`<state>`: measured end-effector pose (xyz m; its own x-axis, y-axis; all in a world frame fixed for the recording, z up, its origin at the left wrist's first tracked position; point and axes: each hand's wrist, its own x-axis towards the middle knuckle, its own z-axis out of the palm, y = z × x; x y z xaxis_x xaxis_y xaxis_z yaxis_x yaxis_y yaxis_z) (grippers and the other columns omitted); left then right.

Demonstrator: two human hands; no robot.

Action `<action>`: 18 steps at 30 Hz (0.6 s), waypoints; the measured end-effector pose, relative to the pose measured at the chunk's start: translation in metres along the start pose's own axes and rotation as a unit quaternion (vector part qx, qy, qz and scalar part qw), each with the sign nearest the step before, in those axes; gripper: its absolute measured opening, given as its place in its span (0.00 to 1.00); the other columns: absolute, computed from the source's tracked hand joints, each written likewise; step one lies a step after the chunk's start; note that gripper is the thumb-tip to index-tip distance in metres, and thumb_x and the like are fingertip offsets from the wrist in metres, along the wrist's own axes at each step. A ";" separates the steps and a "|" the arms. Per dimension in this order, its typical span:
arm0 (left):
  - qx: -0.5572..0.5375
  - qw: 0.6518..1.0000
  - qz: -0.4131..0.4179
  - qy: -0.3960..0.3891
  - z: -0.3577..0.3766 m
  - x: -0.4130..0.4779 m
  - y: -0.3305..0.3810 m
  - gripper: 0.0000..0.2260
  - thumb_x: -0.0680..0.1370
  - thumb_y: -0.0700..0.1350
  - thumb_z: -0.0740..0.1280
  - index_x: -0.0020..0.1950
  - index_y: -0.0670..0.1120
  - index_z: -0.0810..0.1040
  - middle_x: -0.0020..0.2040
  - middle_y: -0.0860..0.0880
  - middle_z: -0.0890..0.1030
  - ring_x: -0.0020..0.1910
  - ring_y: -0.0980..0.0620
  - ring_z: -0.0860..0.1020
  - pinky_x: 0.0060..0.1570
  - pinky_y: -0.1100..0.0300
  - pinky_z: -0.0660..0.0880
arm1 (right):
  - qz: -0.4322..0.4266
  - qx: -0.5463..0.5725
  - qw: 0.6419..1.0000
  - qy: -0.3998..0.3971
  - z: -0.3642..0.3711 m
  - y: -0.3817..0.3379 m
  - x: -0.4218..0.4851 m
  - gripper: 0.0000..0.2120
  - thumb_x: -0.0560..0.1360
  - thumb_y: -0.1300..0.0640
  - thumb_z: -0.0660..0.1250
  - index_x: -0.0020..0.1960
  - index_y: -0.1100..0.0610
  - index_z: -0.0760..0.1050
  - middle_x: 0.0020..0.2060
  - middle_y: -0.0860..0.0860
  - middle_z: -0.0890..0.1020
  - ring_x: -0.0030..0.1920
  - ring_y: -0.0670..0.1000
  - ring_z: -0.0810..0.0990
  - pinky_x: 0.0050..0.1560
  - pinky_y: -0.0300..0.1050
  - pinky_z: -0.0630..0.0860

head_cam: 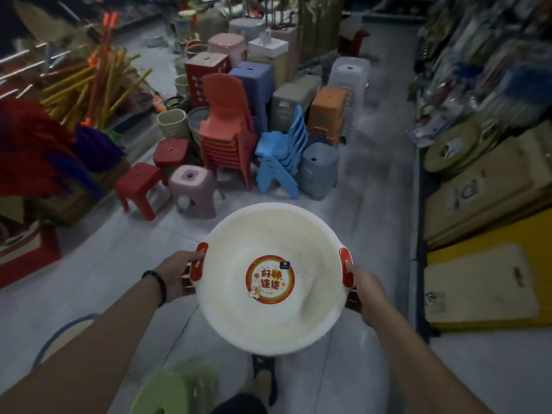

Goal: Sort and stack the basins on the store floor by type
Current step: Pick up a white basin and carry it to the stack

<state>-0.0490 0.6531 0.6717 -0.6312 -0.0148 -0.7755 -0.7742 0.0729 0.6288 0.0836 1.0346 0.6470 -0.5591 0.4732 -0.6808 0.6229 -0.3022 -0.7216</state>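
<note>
A: Start wide. What takes up most of the frame?

B: The pale tiled floor, running from the bottom edge to the top. Stacked stools and chairs crowd the upper centre, and flat boards lean along the right edge.

A: And the basin?

B: The white basin fills the lower centre. It is off the floor, mouth up, with its far rim raised a little toward the stools.

A: How are the hands set?

B: They are apart, one on each side. The left hand grips the left rim and the right hand grips the right rim, each at one of the red handles. The line through the handles runs straight across the frame, so neither hand is nearer.

A: Where would it go?

B: The only other basin I can see is the blue-rimmed basin at the lower left, mostly hidden behind the left forearm. That would mean a swing down and to the left, I judge. I cannot tell whether it is the same type.

A: Smallest detail?

B: A round red sticker at the centre of the basin's bottom.
</note>
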 end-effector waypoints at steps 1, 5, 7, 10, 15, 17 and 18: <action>0.008 1.000 0.000 -0.007 0.009 0.015 0.013 0.18 0.79 0.48 0.72 0.65 0.41 0.78 0.61 0.38 0.80 0.53 0.38 0.80 0.50 0.44 0.82 | -0.002 0.001 1.000 0.008 0.000 -0.011 0.012 0.13 0.81 0.49 0.70 0.55 0.59 0.82 0.49 0.59 0.87 0.48 0.63 0.86 0.47 0.55 0.84; 0.024 0.999 0.003 -0.035 0.047 0.072 0.073 0.19 0.79 0.48 0.70 0.66 0.40 0.77 0.60 0.38 0.80 0.54 0.38 0.79 0.56 0.43 0.80 | 0.004 0.004 0.999 0.042 0.007 -0.052 0.058 0.13 0.82 0.47 0.69 0.54 0.57 0.82 0.48 0.59 0.88 0.49 0.63 0.87 0.49 0.57 0.85; 0.041 0.998 0.001 -0.046 0.065 0.092 0.099 0.21 0.78 0.53 0.71 0.65 0.41 0.78 0.60 0.38 0.80 0.56 0.38 0.79 0.59 0.43 0.78 | 0.013 0.010 0.999 0.051 0.010 -0.069 0.077 0.15 0.81 0.45 0.68 0.56 0.56 0.82 0.48 0.58 0.89 0.49 0.63 0.88 0.52 0.61 0.86; 0.059 0.997 0.025 -0.031 0.090 0.115 0.135 0.20 0.78 0.56 0.71 0.64 0.45 0.79 0.59 0.41 0.83 0.57 0.39 0.80 0.62 0.41 0.78 | 0.023 0.007 0.998 0.060 0.011 -0.094 0.108 0.17 0.79 0.43 0.68 0.57 0.55 0.82 0.49 0.58 0.89 0.49 0.63 0.88 0.54 0.66 0.86; 0.075 0.996 0.039 -0.007 0.122 0.149 0.182 0.21 0.76 0.60 0.73 0.62 0.47 0.81 0.56 0.44 0.85 0.56 0.42 0.81 0.60 0.43 0.79 | 0.021 0.015 0.998 0.063 0.022 -0.137 0.151 0.14 0.81 0.46 0.67 0.56 0.56 0.81 0.48 0.59 0.88 0.49 0.63 0.88 0.51 0.63 0.87; 0.067 0.997 0.041 0.002 0.129 0.170 0.200 0.24 0.74 0.61 0.75 0.62 0.46 0.82 0.56 0.45 0.86 0.56 0.43 0.82 0.55 0.45 0.80 | 0.023 0.022 0.998 0.056 0.028 -0.152 0.171 0.15 0.82 0.45 0.66 0.57 0.57 0.81 0.48 0.58 0.88 0.49 0.63 0.88 0.51 0.62 0.87; 0.067 0.997 0.038 0.010 0.131 0.185 0.209 0.26 0.73 0.63 0.76 0.63 0.47 0.81 0.56 0.45 0.86 0.56 0.43 0.82 0.53 0.45 0.81 | 0.024 0.024 0.998 0.056 0.031 -0.156 0.181 0.16 0.82 0.45 0.66 0.57 0.57 0.81 0.48 0.58 0.88 0.49 0.63 0.88 0.52 0.61 0.87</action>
<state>-0.3213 0.7967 0.6526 -0.6900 -0.0233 -0.7235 -0.7114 0.2062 0.6718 -0.1318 1.1419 0.6330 -0.4633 0.5454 -0.6984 0.6188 -0.3651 -0.6956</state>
